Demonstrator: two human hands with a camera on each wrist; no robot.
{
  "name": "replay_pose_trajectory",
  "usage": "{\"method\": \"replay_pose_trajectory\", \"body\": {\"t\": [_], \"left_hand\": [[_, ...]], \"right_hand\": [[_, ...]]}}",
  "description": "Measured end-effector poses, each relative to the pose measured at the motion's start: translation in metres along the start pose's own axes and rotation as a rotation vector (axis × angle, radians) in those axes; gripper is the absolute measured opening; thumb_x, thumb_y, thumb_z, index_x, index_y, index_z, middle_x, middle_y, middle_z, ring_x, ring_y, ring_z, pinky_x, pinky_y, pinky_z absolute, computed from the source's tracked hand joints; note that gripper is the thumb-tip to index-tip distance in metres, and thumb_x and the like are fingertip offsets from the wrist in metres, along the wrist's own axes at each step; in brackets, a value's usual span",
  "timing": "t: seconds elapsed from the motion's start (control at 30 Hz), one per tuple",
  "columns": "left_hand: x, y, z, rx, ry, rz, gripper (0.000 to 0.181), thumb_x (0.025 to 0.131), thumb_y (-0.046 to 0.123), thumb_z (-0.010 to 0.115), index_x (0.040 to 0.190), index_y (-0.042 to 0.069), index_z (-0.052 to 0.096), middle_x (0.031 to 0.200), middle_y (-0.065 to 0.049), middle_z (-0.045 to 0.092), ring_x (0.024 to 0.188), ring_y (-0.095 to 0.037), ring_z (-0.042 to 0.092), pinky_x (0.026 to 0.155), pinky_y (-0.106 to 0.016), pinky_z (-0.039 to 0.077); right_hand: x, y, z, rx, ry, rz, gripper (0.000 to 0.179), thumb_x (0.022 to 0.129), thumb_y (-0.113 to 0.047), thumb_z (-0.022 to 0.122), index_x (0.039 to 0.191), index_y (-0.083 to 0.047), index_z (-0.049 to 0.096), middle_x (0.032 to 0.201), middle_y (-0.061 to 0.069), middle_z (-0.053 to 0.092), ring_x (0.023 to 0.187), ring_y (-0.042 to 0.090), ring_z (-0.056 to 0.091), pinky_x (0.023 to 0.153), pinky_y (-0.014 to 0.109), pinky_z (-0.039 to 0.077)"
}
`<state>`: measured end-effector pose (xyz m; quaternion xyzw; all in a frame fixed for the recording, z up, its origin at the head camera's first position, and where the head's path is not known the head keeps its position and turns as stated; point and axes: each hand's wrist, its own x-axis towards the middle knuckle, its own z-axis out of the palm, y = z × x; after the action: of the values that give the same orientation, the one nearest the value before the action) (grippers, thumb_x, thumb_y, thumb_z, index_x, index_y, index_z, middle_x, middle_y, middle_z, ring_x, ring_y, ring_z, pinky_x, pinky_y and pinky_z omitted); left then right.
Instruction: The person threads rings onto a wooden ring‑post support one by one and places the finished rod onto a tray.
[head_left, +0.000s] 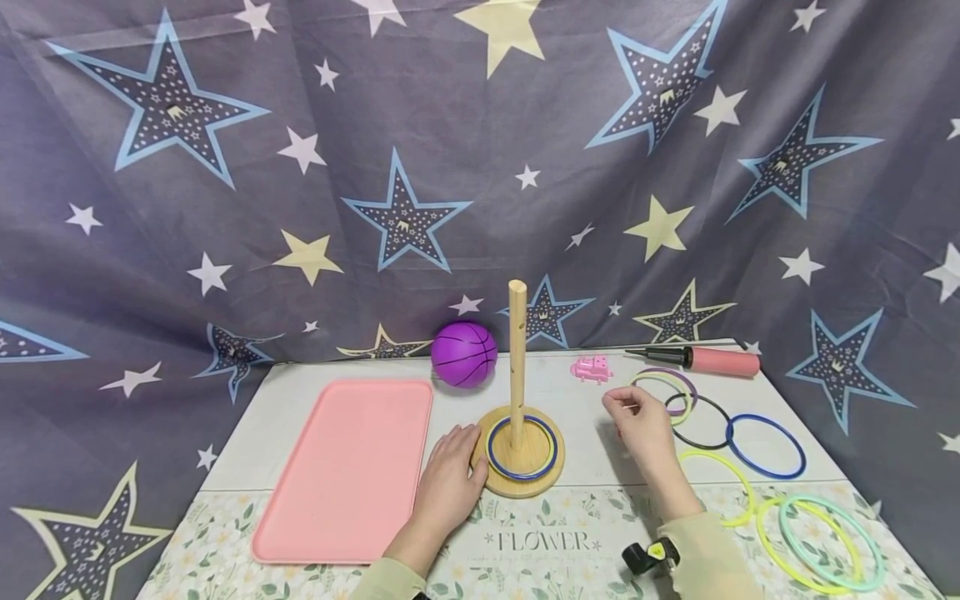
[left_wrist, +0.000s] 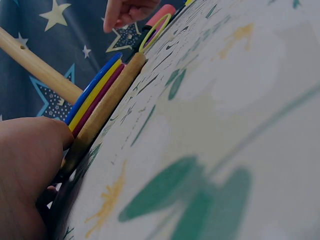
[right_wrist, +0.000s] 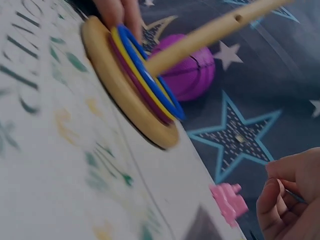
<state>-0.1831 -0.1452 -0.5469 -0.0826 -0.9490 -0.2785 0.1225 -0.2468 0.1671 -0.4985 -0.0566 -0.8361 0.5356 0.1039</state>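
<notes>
My left hand (head_left: 450,475) rests at the left edge of a round wooden base (head_left: 517,489), its thumb close beside the stacked rings. A wooden peg (head_left: 517,358) rises from the base. Round the peg lie a blue ring (left_wrist: 92,87), a yellow ring (left_wrist: 95,96) and a maroon ring (left_wrist: 101,102), blue on top. My right hand (head_left: 648,429) is to the right of the base, loosely curled, thumb and forefinger near each other with nothing seen between them. A pale yellow ring (head_left: 663,374) lies just beyond it, partly covered by the hand.
At left lies a pink tray (head_left: 345,475). Behind the base sit a purple basketball (head_left: 463,354), a pink toy (head_left: 591,369) and a hand pump (head_left: 720,361). Several more rings lie at right, including a black ring (head_left: 697,447), a blue ring and a mint ring (head_left: 879,567).
</notes>
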Motion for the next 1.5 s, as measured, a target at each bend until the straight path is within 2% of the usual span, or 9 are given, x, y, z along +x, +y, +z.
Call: {"method": "replay_pose_trajectory", "body": {"t": [0.1,0.3,0.7,1.03,1.5], "left_hand": [[0.0,0.0,0.001,-0.001,0.0,0.001,0.053,0.106,0.019,0.068,0.154,-0.004,0.06,0.158,-0.021,0.06,0.154,-0.041,0.047,0.133,-0.057,0.03],[0.0,-0.001,0.0,0.0,-0.001,-0.005,0.053,0.106,0.018,0.069,0.154,-0.003,0.06,0.158,-0.02,0.06,0.154,-0.041,0.047,0.133,-0.057,0.03],[0.0,0.0,0.0,0.006,-0.001,-0.003,0.053,0.106,0.018,0.069,0.154,-0.003,0.06,0.158,-0.02,0.06,0.154,-0.041,0.047,0.132,-0.057,0.031],[0.001,0.0,0.0,0.007,-0.003,0.012,0.053,0.105,0.017,0.069,0.153,-0.005,0.06,0.157,-0.023,0.06,0.154,-0.042,0.048,0.133,-0.057,0.03],[0.001,-0.001,0.0,0.001,0.001,0.021,0.053,0.106,0.017,0.069,0.153,-0.005,0.06,0.157,-0.023,0.06,0.154,-0.043,0.047,0.132,-0.057,0.031]], "right_hand": [[0.005,0.004,-0.014,-0.02,0.045,0.011,0.023,0.106,-0.022,0.075,0.116,-0.001,0.077,0.09,0.016,0.074,0.063,0.016,0.065,0.052,0.023,0.053],[0.016,0.013,-0.036,-0.015,0.143,0.048,0.027,0.105,-0.024,0.077,0.119,-0.001,0.078,0.087,0.008,0.072,0.064,0.017,0.067,0.053,0.021,0.053],[0.025,0.04,-0.058,-0.058,0.288,0.109,0.029,0.106,-0.027,0.074,0.121,-0.003,0.079,0.104,0.012,0.073,0.063,0.006,0.065,0.053,0.016,0.054],[0.029,0.056,-0.065,-0.076,0.337,0.161,0.031,0.105,-0.026,0.074,0.126,-0.003,0.078,0.113,0.015,0.074,0.065,-0.004,0.059,0.055,0.012,0.052],[0.029,0.069,-0.07,-0.09,0.332,0.201,0.036,0.106,-0.03,0.073,0.129,-0.001,0.075,0.111,0.015,0.074,0.07,0.003,0.06,0.054,0.016,0.05]]}}
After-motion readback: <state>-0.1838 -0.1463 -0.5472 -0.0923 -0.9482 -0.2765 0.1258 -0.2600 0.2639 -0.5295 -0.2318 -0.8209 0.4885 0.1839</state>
